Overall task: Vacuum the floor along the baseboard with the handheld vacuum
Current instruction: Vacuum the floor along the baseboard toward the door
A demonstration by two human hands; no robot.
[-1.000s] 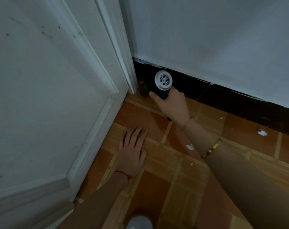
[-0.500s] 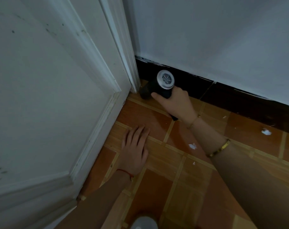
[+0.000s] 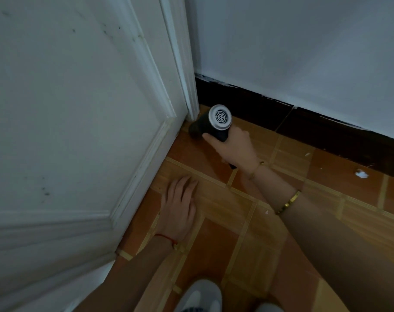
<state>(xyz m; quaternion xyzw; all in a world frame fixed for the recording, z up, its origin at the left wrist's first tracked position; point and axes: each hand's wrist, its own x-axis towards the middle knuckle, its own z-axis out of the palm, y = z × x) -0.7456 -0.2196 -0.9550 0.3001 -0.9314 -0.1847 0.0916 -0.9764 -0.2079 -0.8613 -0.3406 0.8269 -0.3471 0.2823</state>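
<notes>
Right hand has its fingers clenched around the handheld vacuum at frame centre, nozzle down in the corner where the white door meets the dark baseboard. Left hand lies flat, fingers released, on the tiled floor lower centre.

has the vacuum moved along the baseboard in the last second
No. The vacuum sits at the door frame corner as before; only the camera shifted.

Door and baseboard close the corner around the vacuum; floor along the baseboard lies open rightward.
</notes>
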